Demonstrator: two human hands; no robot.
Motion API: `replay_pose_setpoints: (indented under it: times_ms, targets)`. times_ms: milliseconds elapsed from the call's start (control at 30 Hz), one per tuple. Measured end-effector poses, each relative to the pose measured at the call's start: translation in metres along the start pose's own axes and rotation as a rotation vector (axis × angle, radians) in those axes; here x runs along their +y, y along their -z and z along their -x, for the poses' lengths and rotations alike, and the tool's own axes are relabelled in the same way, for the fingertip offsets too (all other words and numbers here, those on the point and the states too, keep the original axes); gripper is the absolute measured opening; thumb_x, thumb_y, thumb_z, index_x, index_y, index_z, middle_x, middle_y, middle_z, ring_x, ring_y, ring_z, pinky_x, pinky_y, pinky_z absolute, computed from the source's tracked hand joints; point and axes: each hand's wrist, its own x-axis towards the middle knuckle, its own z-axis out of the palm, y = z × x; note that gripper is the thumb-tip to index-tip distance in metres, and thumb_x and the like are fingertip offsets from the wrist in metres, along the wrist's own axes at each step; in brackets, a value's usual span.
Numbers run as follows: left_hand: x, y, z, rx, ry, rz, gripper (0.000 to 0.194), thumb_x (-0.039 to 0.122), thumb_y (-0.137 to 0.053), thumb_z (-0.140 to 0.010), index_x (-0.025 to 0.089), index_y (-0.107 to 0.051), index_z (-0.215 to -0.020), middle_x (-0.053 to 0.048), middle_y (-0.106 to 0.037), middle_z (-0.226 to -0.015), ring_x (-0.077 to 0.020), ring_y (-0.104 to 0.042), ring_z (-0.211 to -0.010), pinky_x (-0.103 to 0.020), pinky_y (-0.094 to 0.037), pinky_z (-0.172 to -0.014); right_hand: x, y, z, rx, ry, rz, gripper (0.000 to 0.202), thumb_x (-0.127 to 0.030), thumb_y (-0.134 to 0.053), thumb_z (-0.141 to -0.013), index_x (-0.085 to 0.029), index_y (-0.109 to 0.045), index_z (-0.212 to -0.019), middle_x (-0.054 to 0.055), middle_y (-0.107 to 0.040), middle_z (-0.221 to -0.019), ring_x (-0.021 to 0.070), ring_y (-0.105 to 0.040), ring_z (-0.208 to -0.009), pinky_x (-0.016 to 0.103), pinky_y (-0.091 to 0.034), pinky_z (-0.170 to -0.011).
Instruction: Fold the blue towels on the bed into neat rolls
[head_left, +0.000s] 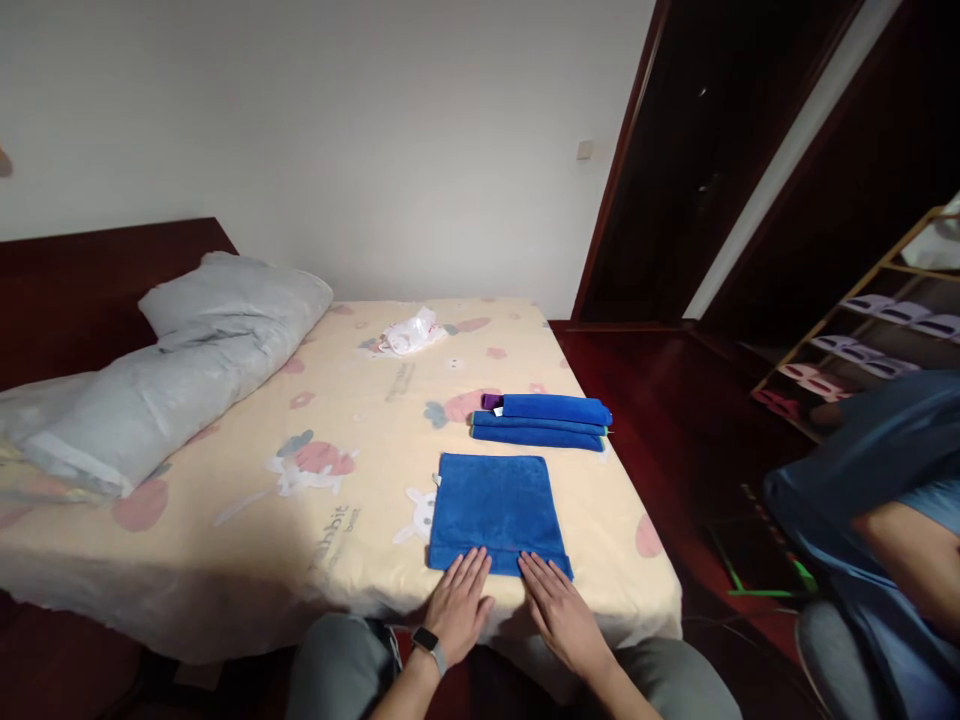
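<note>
A blue towel (496, 500) lies spread on the bed in front of me, its near edge turned over in a narrow fold. My left hand (459, 603) rests flat with outstretched fingers on the left part of that fold; a watch is on the wrist. On the right part, my right hand (559, 610) lies flat too, fingertips on the cloth. Just beyond the spread towel are rolled or folded blue towels (540, 430), side by side, one showing a purple end at the left. A small white tag sticks out at the spread towel's left edge.
The bed (360, 420) has a cream sheet with rabbits and carrots. A crumpled white plastic bag (412, 332) lies toward the wall, and a grey quilt (202, 360) is bunched at left. At right sits another person (862, 520), near a shoe rack (862, 290) holding several slippers.
</note>
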Motion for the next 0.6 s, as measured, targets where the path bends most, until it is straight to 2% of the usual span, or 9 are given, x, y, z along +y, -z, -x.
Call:
replay_pose_setpoints:
  times_ms: [200, 367, 500, 600]
  targets:
    - [-0.029, 0.006, 0.014, 0.007, 0.105, 0.038, 0.056, 0.036, -0.035, -0.104, 0.027, -0.018, -0.158, -0.002, -0.037, -0.158, -0.0191, -0.038, -0.144, -0.041, -0.037, -0.117, 0.029, 0.000, 0.018, -0.002, -0.119, -0.035, 0.056, -0.019, -0.044, -0.094, -0.020, -0.042, -0.150, 0.008, -0.047, -0.150, 0.0254, -0.047, -0.137, 0.046, -0.043, -0.113]
    - [-0.043, 0.010, 0.020, 0.035, 0.185, 0.041, 0.050, 0.033, -0.036, -0.103, 0.029, -0.033, -0.154, -0.001, -0.046, -0.153, -0.0186, -0.044, -0.140, -0.042, -0.037, -0.117, 0.034, 0.004, 0.016, 0.030, -0.158, -0.055, 0.055, -0.018, -0.049, -0.087, -0.020, -0.052, -0.143, 0.009, -0.055, -0.144, 0.0265, -0.053, -0.132, 0.048, -0.044, -0.113]
    - [-0.038, 0.018, 0.014, 0.054, 0.171, -0.009, 0.051, 0.033, -0.038, -0.102, 0.024, -0.036, -0.153, -0.003, -0.047, -0.153, -0.0206, -0.042, -0.141, -0.045, -0.031, -0.120, 0.024, 0.010, 0.007, 0.054, -0.184, -0.008, 0.055, -0.020, -0.052, -0.085, -0.019, -0.054, -0.139, 0.011, -0.058, -0.141, 0.0292, -0.054, -0.130, 0.056, -0.037, -0.116]
    - [-0.019, 0.019, 0.005, 0.080, 0.096, -0.026, 0.055, 0.034, -0.039, -0.101, 0.023, -0.032, -0.154, -0.003, -0.040, -0.157, -0.0208, -0.037, -0.144, -0.043, -0.031, -0.120, 0.009, 0.015, -0.003, 0.082, -0.172, -0.025, 0.056, -0.021, -0.050, -0.087, -0.020, -0.051, -0.143, 0.010, -0.049, -0.149, 0.0295, -0.044, -0.139, 0.055, -0.033, -0.118]
